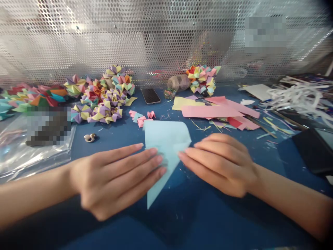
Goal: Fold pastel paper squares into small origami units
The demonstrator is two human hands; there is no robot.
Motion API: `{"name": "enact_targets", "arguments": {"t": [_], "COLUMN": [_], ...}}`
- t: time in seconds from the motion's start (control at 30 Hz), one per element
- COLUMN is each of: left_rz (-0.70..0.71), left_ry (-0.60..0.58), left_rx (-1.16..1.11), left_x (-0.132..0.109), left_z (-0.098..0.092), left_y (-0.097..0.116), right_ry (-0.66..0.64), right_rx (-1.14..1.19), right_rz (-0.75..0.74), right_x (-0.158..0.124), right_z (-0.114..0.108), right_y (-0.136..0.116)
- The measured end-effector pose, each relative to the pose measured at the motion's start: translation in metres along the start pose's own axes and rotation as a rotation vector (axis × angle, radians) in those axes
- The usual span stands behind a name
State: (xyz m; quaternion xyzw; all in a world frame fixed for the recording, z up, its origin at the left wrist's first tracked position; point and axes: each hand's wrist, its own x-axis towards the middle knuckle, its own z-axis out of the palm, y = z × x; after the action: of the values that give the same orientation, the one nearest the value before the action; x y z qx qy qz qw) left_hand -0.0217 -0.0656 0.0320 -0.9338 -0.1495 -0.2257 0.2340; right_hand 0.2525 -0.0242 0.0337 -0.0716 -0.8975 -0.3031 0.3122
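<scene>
A light blue sheet of paper lies in front of me, folded over at its right side, with a pointed lower corner. My left hand rests over its left part, fingers stretched out and palm down, slightly smeared by motion. At the folded right edge, the fingertips of my right hand are pressed together on the paper; its thumb is hidden. Small folded pink and blue paper pieces lie just beyond the sheet.
Colourful folded-paper clusters stand at the back left, another cluster farther right. A phone, a ring-like trinket, pink paper strips, a clear plastic bag, white shredded strips and a black object surround the blue tabletop. Perforated metal rises behind.
</scene>
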Motion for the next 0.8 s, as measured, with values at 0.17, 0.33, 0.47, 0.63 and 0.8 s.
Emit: {"name": "enact_targets", "arguments": {"t": [0.17,0.33,0.47,0.63,0.8], "left_rz": [-0.036,-0.499,-0.843,-1.048,-1.098], "left_ry": [-0.127,-0.251,-0.445,-0.502,-0.417], "left_rx": [-0.245,-0.453,-0.655,-0.908,-1.012], "left_x": [-0.004,0.005,0.013,0.011,0.011], "left_z": [0.034,0.039,0.038,0.046,0.051], "left_y": [-0.011,-0.011,-0.025,-0.039,-0.039], "right_ry": [-0.267,-0.312,-0.399,-0.496,-0.579], "right_rx": [0.302,0.512,0.615,0.663,0.53], "right_rz": [0.113,0.412,0.646,0.856,0.847], "right_x": [-0.012,-0.013,-0.009,-0.006,-0.004], "right_z": [0.038,0.043,0.043,0.045,0.046], "right_y": [-0.002,-0.007,-0.006,-0.004,-0.007]}}
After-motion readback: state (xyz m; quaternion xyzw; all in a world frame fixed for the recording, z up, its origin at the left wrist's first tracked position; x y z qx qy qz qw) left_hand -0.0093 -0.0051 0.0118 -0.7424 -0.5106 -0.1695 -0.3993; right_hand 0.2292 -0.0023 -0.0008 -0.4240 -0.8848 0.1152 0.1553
